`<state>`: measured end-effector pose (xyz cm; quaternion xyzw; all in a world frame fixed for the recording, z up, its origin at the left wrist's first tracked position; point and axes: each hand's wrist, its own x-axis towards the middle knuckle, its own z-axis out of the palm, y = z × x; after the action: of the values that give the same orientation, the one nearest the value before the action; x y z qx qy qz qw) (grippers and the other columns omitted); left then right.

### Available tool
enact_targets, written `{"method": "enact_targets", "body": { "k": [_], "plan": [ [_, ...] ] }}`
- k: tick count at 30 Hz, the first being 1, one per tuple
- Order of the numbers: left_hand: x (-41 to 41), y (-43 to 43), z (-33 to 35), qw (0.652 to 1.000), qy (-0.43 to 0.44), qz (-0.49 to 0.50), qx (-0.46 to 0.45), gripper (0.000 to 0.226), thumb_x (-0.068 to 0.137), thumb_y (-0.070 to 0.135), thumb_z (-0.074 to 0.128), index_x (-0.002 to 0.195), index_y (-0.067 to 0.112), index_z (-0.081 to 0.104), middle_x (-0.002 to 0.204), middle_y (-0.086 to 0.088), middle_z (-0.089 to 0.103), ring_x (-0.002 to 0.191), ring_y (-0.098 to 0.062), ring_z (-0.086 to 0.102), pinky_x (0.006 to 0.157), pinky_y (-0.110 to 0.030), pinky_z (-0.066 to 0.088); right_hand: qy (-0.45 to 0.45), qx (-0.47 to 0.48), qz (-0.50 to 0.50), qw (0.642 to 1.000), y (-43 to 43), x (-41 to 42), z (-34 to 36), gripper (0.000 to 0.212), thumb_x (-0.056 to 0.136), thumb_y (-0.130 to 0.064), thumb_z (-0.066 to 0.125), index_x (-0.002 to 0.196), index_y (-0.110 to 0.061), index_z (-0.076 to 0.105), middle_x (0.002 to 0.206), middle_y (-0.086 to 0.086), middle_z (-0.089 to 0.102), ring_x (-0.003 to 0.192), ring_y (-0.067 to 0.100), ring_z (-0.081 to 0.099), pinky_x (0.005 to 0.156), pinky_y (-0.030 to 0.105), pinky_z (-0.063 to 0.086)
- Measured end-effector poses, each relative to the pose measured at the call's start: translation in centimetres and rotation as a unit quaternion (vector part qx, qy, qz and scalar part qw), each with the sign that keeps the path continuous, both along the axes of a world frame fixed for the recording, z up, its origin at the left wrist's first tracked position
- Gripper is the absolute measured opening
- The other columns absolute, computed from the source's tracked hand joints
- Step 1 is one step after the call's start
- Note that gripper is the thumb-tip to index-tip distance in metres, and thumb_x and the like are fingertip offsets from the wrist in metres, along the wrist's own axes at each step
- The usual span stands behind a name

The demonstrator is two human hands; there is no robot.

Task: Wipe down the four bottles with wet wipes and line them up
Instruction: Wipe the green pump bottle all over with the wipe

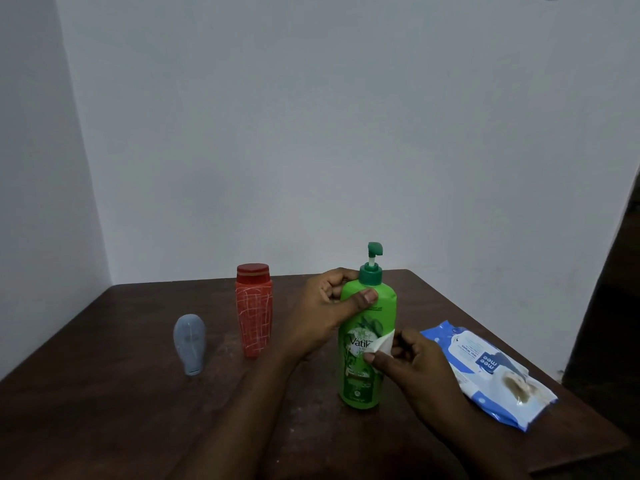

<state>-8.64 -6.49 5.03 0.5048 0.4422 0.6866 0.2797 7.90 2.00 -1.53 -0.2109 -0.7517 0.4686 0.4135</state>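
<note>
Green plastic marked the work at lower centre: the pump bottle (363, 375) stood upright on the table (104, 410), with the left hand (325, 313) curled round its shoulder and the thumb across the front. Beside the label, the right hand (412, 362) pinched a folded wipe (382, 344) against the bottle. To wipe well, I judged, the left should hold firm and turn the bottle while the wipe ran shoulder to base, all round. At centre left the red bottle (254, 313) and grey bottle (190, 344) stood apart; the pack (491, 372) lay lower right.
</note>
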Motion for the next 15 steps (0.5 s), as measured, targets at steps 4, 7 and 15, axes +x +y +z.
{"method": "enact_targets", "body": {
  "k": [4,7,15],
  "plan": [
    [0.1,0.0,0.0,1.000,0.001,-0.010,-0.001,0.022,0.088,0.012,0.077,0.109,0.011,0.071,0.105,-0.017,0.078,0.095,-0.028,0.075,0.085,-0.040,0.061,-0.063,-0.009,0.023,0.998,0.1,0.3,-0.2,0.031,0.076,-0.022,0.087,0.104,-0.021,0.074,0.095,0.001,0.079,0.089,0.018,0.075,0.082,0.043,0.061],
    [0.0,0.0,0.0,1.000,0.003,-0.009,-0.001,0.024,0.087,0.014,0.078,0.109,0.009,0.070,0.104,-0.018,0.077,0.096,-0.030,0.074,0.087,-0.043,0.061,-0.127,0.019,0.021,0.992,0.2,0.6,-0.2,0.036,0.075,-0.029,0.088,0.108,-0.028,0.073,0.096,-0.006,0.078,0.088,0.012,0.074,0.081,0.036,0.062],
    [-0.4,0.1,-0.3,1.000,0.016,0.021,0.000,0.022,0.088,0.010,0.080,0.108,0.009,0.071,0.103,-0.016,0.078,0.094,-0.029,0.075,0.088,-0.044,0.061,-0.223,0.066,0.030,0.972,0.2,1.6,-0.1,0.015,0.083,-0.028,0.084,0.095,-0.031,0.076,0.085,-0.006,0.079,0.074,0.011,0.074,0.071,0.029,0.057]
  ]
}}
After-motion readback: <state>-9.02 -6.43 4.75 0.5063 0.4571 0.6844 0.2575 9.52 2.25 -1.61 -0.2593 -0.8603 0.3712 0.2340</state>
